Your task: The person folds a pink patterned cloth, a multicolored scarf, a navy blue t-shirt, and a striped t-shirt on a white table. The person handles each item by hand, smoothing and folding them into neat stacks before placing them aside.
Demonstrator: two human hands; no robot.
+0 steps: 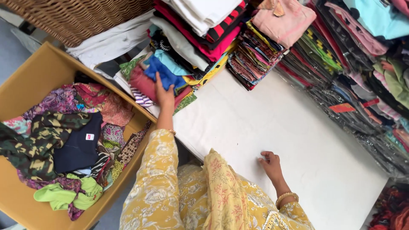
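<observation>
My left hand [164, 94] reaches forward to a low pile of folded clothes [158, 76] at the white table's near left corner, fingers closed on a pink-red folded piece under a blue one [161, 70]. Resting on the bare white table top [264, 123] is my right hand [271, 164], its fingers curled and holding nothing; a gold bangle circles that wrist. I wear a yellow floral garment with a scarf.
A yellow wooden bin [38, 76] at the left holds several loose crumpled garments, including a camouflage one [40, 136]. Tall stacks of folded clothes [255, 55] line the table's far side and right. A wicker basket [76, 17] sits at the top left.
</observation>
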